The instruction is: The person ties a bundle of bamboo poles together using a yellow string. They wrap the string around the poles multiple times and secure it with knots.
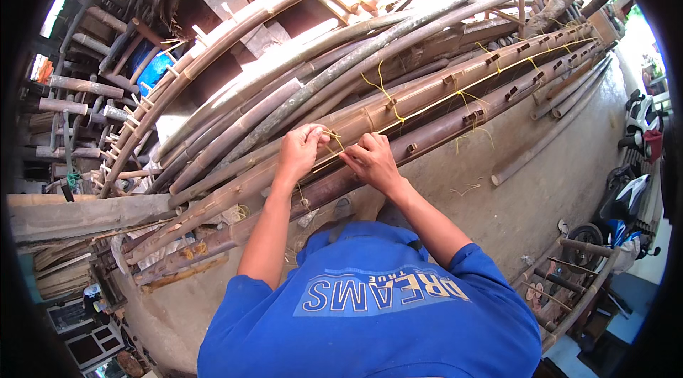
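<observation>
Two long bamboo poles run side by side across the view, a lighter far pole (420, 102) and a darker near pole (427, 142), both with rectangular slots cut along them. Over the gap between them, my left hand (302, 154) pinches a yellow tie string (337, 142). My right hand (373, 161) is closed on the same string, just right of the left hand. Further right, more yellow string (390, 99) is looped around the far pole, with loose ends sticking up. A thin pale yellow line (434, 104) stretches lengthwise along the poles.
Behind lie many stacked bamboo poles (284, 111) and a curved bamboo ladder (235, 25) with peg rungs. Cut bamboo pieces (85, 86) and a blue container (155, 72) sit at far left. A motorbike (587, 239) and a bamboo frame (583, 275) stand at right on the concrete floor.
</observation>
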A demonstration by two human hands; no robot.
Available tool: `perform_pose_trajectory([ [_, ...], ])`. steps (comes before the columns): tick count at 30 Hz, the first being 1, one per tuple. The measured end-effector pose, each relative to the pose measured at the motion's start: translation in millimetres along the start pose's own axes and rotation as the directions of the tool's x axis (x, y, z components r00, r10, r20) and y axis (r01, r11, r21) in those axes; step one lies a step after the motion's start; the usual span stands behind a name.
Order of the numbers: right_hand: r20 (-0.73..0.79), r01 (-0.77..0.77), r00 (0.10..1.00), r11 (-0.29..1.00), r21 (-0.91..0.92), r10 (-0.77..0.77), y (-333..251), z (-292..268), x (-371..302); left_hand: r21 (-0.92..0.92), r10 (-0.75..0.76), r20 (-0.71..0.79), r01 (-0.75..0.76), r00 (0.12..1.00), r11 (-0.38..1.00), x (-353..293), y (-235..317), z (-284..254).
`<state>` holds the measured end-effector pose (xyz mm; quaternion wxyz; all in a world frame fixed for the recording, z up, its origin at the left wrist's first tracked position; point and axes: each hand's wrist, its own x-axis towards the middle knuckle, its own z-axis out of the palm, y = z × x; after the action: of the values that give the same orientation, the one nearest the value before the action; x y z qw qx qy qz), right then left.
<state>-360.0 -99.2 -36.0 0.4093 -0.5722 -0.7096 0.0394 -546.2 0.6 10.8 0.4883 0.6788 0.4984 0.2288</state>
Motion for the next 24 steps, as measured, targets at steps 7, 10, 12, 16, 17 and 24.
perform_pose_trajectory([
  [7,0.108,0.164,0.98,0.986,0.037,-0.168,11,8,17,0.208,0.107,-0.141,-0.076,0.984,0.975,-13,10,-9],
  [10,0.128,0.221,0.97,0.97,-0.098,-0.208,25,8,19,0.294,0.205,-0.181,-0.146,0.962,0.944,-14,10,-14],
  [12,0.051,0.178,0.983,0.983,-0.054,-0.175,20,9,21,0.199,0.22,-0.165,-0.186,0.961,0.962,-16,9,-9],
  [16,0.029,0.019,0.999,0.999,0.037,-0.02,8,22,17,0.03,0.207,-0.069,-0.205,0.976,0.978,-29,23,7],
  [17,0.16,-0.099,0.983,0.992,0.076,0.086,6,21,13,0.041,0.195,-0.042,-0.193,0.98,0.98,-33,30,6],
  [24,0.435,-0.485,0.79,0.007,0.874,0.433,-4,-63,25,0.6,-0.041,0.183,-0.078,0.982,0.796,-33,-34,19],
])
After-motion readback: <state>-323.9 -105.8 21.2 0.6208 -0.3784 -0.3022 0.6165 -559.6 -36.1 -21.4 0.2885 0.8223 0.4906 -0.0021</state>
